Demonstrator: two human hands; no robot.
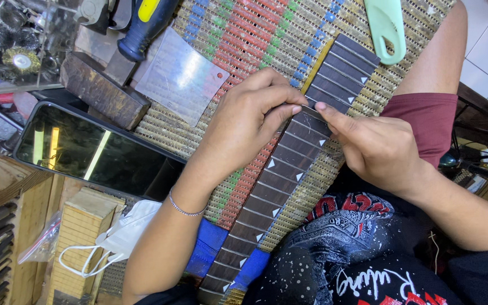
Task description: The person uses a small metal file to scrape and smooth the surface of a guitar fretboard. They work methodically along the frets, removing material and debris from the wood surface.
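Right now both hands meet over a dark guitar fretboard (289,169) that lies slantwise across a woven mat (238,45) of tan, red, green and blue stripes. The fretboard runs from the lower middle of the view up toward the upper right, with thin metal frets across it and small white triangle inlays along its edge.

The left hand (249,121) rests on the mat and the fretboard's edge, its thumb and forefinger pinched together on a fret wire (310,107) near the upper part of the board. The right hand (377,147) comes from the other side, forefinger pressing down on the same fret; its other fingers are curled, and whether it grips anything cannot be told. A thin bracelet (184,210) circles the left wrist.

Blue tape (252,268) wraps the mat's lower end near the fretboard's lower part. A pale green plastic handle (388,28) lies above the board's upper end. To the left on the bench sit a clear plastic sheet (182,76), a dark wooden block (100,90), a blue and yellow tool handle (145,25), and a dark phone (94,149). A white face mask (122,237) lies lower left.
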